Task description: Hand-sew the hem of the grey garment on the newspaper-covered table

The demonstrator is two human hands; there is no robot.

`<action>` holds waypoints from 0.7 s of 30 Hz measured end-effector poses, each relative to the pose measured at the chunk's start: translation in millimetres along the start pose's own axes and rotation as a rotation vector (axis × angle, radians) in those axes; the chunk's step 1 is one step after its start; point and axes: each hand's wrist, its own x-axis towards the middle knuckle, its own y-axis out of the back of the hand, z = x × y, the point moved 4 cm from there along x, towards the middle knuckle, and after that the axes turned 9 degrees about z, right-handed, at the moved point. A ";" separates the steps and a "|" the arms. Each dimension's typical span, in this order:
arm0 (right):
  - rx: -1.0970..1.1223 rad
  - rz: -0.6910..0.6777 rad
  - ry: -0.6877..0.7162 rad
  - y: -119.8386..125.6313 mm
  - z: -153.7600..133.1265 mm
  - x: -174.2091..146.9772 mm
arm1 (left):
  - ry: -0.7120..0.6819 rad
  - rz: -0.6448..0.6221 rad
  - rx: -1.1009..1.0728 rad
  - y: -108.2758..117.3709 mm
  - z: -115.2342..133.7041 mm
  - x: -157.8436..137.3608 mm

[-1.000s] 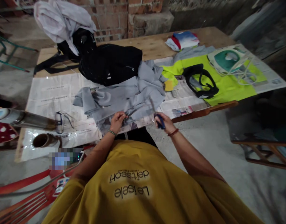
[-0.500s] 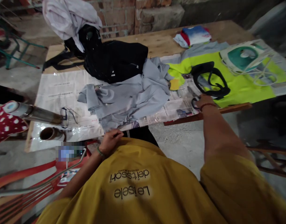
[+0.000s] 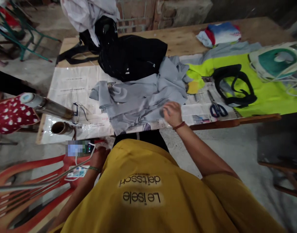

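Over the near right part of the grey cloth point(image 3: 138, 100) is my right hand point(image 3: 173, 114), its fingers curled. A small dark grey shape shows at its fingertips; I cannot make out what it is. Scissors with dark blue handles point(image 3: 218, 111) lie on the newspaper to the right, apart from that hand. My left hand point(image 3: 101, 154) is low by the table's near edge, above the red plastic chair point(image 3: 53, 161) and beside a phone-like device point(image 3: 90, 147) with a cable. Its fingers are dark and blurred.
A black bag point(image 3: 136, 56) lies behind the grey cloth. At left are a glass bottle point(image 3: 53, 108), a brown cup point(image 3: 61, 128) and glasses point(image 3: 79, 110). On the right, an iron point(image 3: 277, 61) and a black strap loop point(image 3: 217, 76) rest on yellow-green fabric point(image 3: 267, 97).
My right hand has let go of the scissors and moved left to the grey cloth. My left hand has moved from my shirt's hem down beside the chair. The view has shifted.
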 end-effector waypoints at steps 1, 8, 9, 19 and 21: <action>0.031 -0.036 0.062 -10.8 -20.7 0.1 | -0.006 0.059 -0.049 0.4 6.7 2.2; 0.167 -0.303 0.228 -72.6 -76.7 -0.8 | -0.176 0.044 -0.372 -8.7 71.0 46.3; 0.164 -0.323 0.173 -80.2 -71.1 0.2 | -0.155 0.042 -0.417 -10.4 73.4 55.7; 0.106 -0.266 0.045 -87.9 -63.8 2.2 | -0.037 0.148 -0.499 -20.5 74.2 101.2; 0.086 -0.252 0.124 -84.4 -86.7 -1.9 | -0.027 0.188 -0.467 -22.8 76.3 100.6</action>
